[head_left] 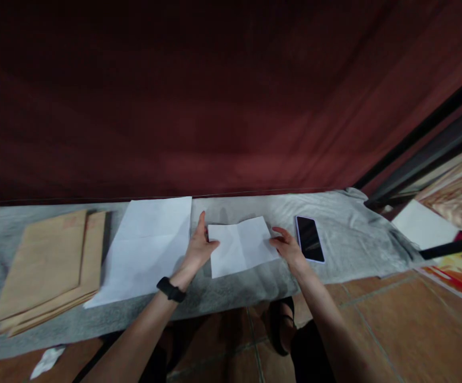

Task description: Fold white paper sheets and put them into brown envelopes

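Observation:
A white sheet of paper (241, 244) with a crease down its middle is held between my two hands, low over the grey cloth. My left hand (199, 248) grips its left edge, thumb on top, with a forefinger pointing up and away. At the right edge, my right hand (288, 248) pinches the paper between its thumb and curled fingers. A larger stack of white paper (147, 247), creased across, lies left of my left hand. Just beyond my right hand rests a phone (309, 239) with a dark screen and a pale purple case.
Several brown paper envelopes (47, 260) are piled at the left. Grey cloth (354, 239) covers the long narrow surface, backed by a dark red curtain (231, 106). Black bars (426, 133) stand at the right. A crumpled white tissue (48, 361) lies on the tiled floor (398, 324).

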Available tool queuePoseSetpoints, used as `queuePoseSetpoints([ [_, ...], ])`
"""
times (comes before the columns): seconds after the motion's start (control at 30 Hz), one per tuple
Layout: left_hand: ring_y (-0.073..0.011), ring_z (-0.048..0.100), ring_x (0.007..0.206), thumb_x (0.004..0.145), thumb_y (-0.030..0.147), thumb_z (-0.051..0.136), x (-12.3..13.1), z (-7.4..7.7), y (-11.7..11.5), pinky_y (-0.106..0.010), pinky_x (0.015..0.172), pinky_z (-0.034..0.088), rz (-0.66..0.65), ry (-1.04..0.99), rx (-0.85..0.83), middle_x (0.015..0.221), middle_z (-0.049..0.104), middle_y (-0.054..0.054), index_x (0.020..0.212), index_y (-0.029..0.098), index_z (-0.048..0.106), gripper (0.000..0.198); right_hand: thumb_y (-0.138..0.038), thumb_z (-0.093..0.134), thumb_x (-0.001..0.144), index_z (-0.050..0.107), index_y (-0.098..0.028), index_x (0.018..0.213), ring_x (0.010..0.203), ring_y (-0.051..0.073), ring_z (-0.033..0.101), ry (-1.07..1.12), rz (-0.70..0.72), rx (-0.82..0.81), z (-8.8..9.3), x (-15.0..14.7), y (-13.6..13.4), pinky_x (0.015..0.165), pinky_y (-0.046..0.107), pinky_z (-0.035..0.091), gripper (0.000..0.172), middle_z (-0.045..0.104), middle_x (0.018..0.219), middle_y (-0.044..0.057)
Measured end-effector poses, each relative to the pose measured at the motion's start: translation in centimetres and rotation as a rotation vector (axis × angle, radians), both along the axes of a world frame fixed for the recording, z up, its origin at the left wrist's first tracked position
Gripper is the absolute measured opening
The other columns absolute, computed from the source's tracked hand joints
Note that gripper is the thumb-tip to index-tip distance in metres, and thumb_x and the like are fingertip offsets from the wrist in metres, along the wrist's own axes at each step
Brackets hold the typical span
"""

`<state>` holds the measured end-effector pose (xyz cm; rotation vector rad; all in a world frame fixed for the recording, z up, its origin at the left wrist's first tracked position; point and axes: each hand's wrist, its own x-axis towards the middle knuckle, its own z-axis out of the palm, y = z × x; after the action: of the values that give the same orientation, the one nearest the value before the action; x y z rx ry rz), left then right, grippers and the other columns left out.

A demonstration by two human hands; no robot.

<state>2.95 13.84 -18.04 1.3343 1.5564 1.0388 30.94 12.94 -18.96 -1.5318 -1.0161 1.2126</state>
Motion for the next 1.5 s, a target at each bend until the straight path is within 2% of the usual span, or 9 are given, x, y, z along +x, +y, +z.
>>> queuePoseSetpoints([
  [0.2,-0.0177,0.061,0.085,0.071,0.009,0.066,0.1,0.0,-0.4,-0.031,0.080,0.051,-0.058,0.349,-0.010,0.110,0.059,-0.007,0.155,0.022,0.026,0.094,-0.015,0.053,0.074,0.051,-0.020,0.136,0.061,0.016,0.058,-0.662,0.145,0.068,-0.9,0.5,-0.4,0.061,0.027,0.042,0.062,0.060,0.065,-0.005],
  [0.43,-0.0268,0.059,0.111,0.075,0.009,0.062,0.6,-0.4,-1.1,-0.039,0.099,0.048,-0.104,0.571,0.072,0.129,0.055,-0.012,0.145,0.021,0.044,0.073,-0.014,0.050,0.082,0.055,-0.021,0.133,0.090,0.023,0.065,-0.953,0.208,0.068,-0.8,-0.1,-1.3,0.085,0.035,0.049,0.052,0.068,0.101,0.008],
  [0.57,-0.0384,0.038,0.138,0.085,0.016,0.054,2.5,0.0,-2.9,-0.057,0.112,0.032,-0.047,0.756,0.298,0.152,0.039,-0.016,0.140,0.019,0.051,0.055,-0.023,0.048,0.090,0.056,-0.020,0.135,0.113,0.029,0.059,-0.933,0.212,0.306,-0.7,-1.9,-1.7,0.102,0.044,0.045,0.046,0.062,0.123,0.014],
  [0.7,-0.0317,0.027,0.147,0.094,0.028,0.047,5.2,-1.2,-5.2,-0.054,0.118,0.025,-0.356,0.794,0.471,0.158,0.034,-0.013,0.146,0.018,0.042,0.053,-0.033,0.041,0.099,0.050,-0.023,0.142,0.137,0.026,0.042,-0.829,0.422,0.473,-1.3,-4.6,-2.5,0.115,0.048,0.033,0.046,0.048,0.149,0.009],
  [0.8,-0.0289,0.026,0.148,0.093,0.025,0.046,6.3,-2.8,-6.3,-0.054,0.120,0.021,-0.444,0.846,0.490,0.157,0.036,-0.015,0.147,0.013,0.038,0.057,-0.038,0.039,0.101,0.046,-0.023,0.146,0.146,0.025,0.031,-0.873,0.535,0.469,-1.9,-5.7,-3.0,0.121,0.049,0.019,0.048,0.039,0.156,0.006],
  [0.93,-0.0277,0.024,0.149,0.094,0.028,0.044,6.3,-3.8,-6.7,-0.052,0.122,0.019,-0.435,0.868,0.481,0.157,0.035,-0.017,0.148,0.010,0.037,0.057,-0.042,0.038,0.102,0.040,-0.024,0.150,0.148,0.025,0.025,-0.972,0.535,0.441,-2.4,-5.3,-2.8,0.122,0.049,0.014,0.051,0.031,0.159,0.006],
  [1.17,-0.0287,0.024,0.149,0.095,0.042,0.049,5.1,-3.3,-6.6,-0.051,0.121,0.020,-0.425,0.876,0.464,0.158,0.032,-0.017,0.150,0.012,0.034,0.064,-0.043,0.041,0.101,0.039,-0.026,0.151,0.148,0.028,0.024,-1.008,0.407,0.422,-3.1,-3.7,-2.2,0.121,0.051,0.017,0.052,0.028,0.160,0.006],
  [1.33,-0.0330,0.022,0.149,0.092,0.056,0.051,4.3,-2.8,-6.8,-0.055,0.120,0.018,-0.520,0.898,0.487,0.160,0.028,-0.014,0.150,0.020,0.036,0.070,-0.044,0.042,0.100,0.039,-0.023,0.151,0.148,0.029,0.023,-1.004,0.332,0.384,-3.4,-3.0,-2.1,0.121,0.052,0.016,0.055,0.028,0.160,0.007],
  [1.5,-0.0293,0.024,0.149,0.096,0.045,0.049,4.4,-2.2,-6.9,-0.055,0.121,0.011,-0.595,0.853,0.491,0.158,0.035,-0.010,0.150,0.024,0.037,0.059,-0.042,0.037,0.102,0.043,-0.022,0.148,0.147,0.026,0.027,-0.933,0.405,0.435,-2.4,-3.3,-1.9,0.122,0.052,0.012,0.051,0.038,0.156,0.008],
])
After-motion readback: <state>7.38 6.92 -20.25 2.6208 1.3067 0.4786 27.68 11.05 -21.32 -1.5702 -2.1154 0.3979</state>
